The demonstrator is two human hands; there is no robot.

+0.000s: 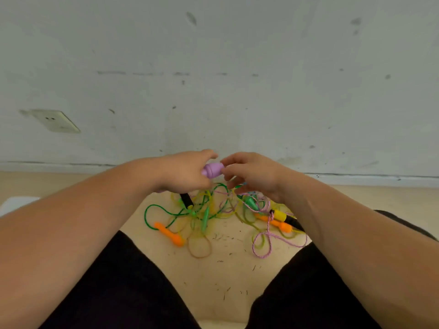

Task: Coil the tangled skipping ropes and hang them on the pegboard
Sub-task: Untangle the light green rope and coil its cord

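Purple handle [212,170] sits gripped in my left hand [185,173], my right hand [251,174] pinching its end. At six o'clock below them, the tangled ropes [213,210] sprawl on the floor [225,281]. Nothing coiled yet; no pegboard visible.

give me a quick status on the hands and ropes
Left hand gripping purple handle, right hand at its tip. Rope tangle uncoiled on floor. No pegboard visible.
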